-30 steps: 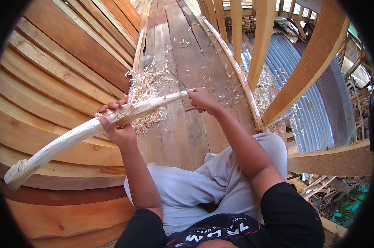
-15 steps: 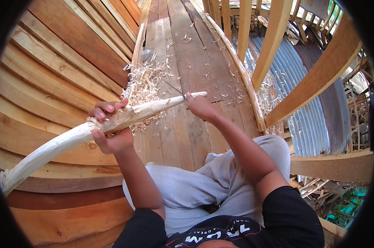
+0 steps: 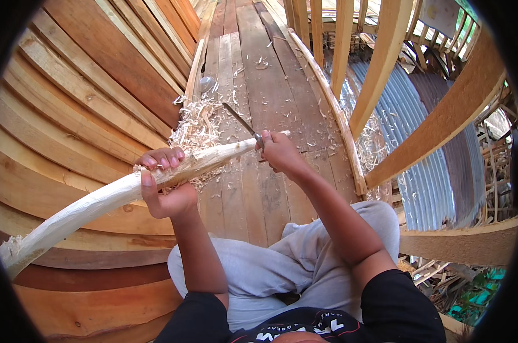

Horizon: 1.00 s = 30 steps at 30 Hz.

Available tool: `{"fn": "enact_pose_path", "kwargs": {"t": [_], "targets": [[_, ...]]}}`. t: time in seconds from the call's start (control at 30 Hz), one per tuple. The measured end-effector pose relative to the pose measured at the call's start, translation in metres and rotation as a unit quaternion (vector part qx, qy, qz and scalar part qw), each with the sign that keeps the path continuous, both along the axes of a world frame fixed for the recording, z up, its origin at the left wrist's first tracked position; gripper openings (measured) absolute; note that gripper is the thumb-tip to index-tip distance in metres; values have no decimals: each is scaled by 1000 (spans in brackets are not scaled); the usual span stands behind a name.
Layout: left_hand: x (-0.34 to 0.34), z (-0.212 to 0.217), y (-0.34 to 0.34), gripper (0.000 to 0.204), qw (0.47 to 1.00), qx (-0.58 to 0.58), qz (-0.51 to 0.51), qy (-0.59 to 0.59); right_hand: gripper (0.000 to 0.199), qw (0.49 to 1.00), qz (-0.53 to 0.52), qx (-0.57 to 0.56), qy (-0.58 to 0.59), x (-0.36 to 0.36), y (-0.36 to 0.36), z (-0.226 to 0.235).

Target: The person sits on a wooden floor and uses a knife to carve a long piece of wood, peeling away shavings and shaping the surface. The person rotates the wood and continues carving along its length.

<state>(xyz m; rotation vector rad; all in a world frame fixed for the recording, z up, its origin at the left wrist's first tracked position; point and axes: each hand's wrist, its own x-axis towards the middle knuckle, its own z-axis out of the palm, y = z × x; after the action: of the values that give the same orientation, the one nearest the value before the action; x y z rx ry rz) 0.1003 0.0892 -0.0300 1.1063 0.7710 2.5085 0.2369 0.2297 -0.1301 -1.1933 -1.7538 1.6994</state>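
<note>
A long, pale, peeled wooden pole (image 3: 93,204) slants across in front of me, thick and curved at the left, tapering to a tip at the right. Around its middle my left hand (image 3: 166,186) is closed, thumb below and fingers over the top. My right hand (image 3: 277,152) grips the handle of a knife (image 3: 239,118) near the thin end. The blade points up and left, its base crossing the pole close to the tip. Rough, partly shaved wood (image 3: 199,162) shows just right of my left hand.
Curled wood shavings (image 3: 196,124) are heaped on the plank floor (image 3: 264,86) beyond the pole, beside a small clear round object (image 3: 207,84). Stacked boards (image 3: 70,137) form the left side. To the right are slanted wooden posts (image 3: 379,63) and corrugated metal sheets (image 3: 407,126) outside.
The knife blade has turned to show more of its flat side and points further up. My left hand and the pole have shifted slightly right.
</note>
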Motion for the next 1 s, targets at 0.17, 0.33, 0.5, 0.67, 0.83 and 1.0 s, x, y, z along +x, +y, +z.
{"fn": "enact_pose_path", "kwargs": {"t": [0.17, 0.33, 0.5, 0.67, 0.83, 1.0], "targets": [[3, 2, 0, 25, 1000, 1, 20, -19, 48, 997, 58, -44, 16, -2, -2, -4], [6, 2, -1, 26, 999, -7, 31, -21, 50, 989, 78, -121, 38, 0, -10, 9], [11, 2, 0, 26, 1000, -8, 19, -21, 51, 995, 87, 42, -27, -6, -13, 12], [13, 1, 0, 27, 1000, -10, 20, -12, 53, 991, 51, 120, 31, -5, -10, -5], [11, 1, 0, 26, 999, -6, 25, -19, 57, 986, 66, 132, -77, -3, -11, 6], [17, 3, 0, 26, 1000, -13, 25, -3, 62, 986, 77, 128, -74, -1, -21, 26]]}}
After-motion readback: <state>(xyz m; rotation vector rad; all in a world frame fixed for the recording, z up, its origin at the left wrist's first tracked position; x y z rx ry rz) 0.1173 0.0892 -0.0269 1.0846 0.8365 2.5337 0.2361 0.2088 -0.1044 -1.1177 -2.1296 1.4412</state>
